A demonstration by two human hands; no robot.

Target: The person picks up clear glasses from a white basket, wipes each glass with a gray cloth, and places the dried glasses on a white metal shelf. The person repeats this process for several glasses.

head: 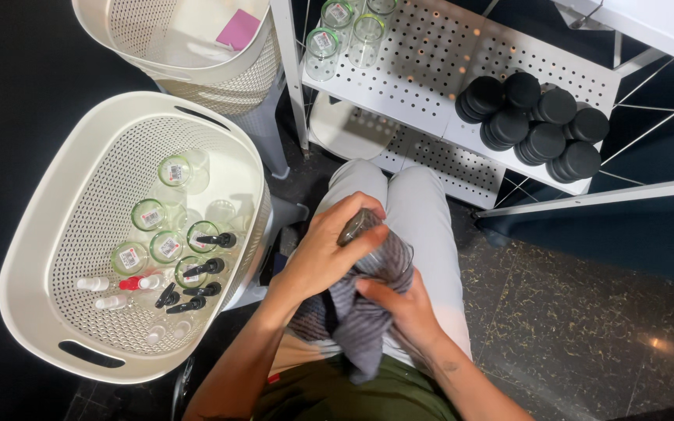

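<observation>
Left hand [329, 249] grips a glass jar [360, 226] above the striped cloth [356, 316].

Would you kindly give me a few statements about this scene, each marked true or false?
1. The left hand grips a clear glass jar over the lap. True.
2. The right hand is empty. False: it holds a grey striped cloth against the jar.
3. The round black lids lie in the cream perforated basket. False: they are stacked on the white perforated metal shelf.
4. The basket holds small glass bottles, some with black pump tops. True.
</observation>
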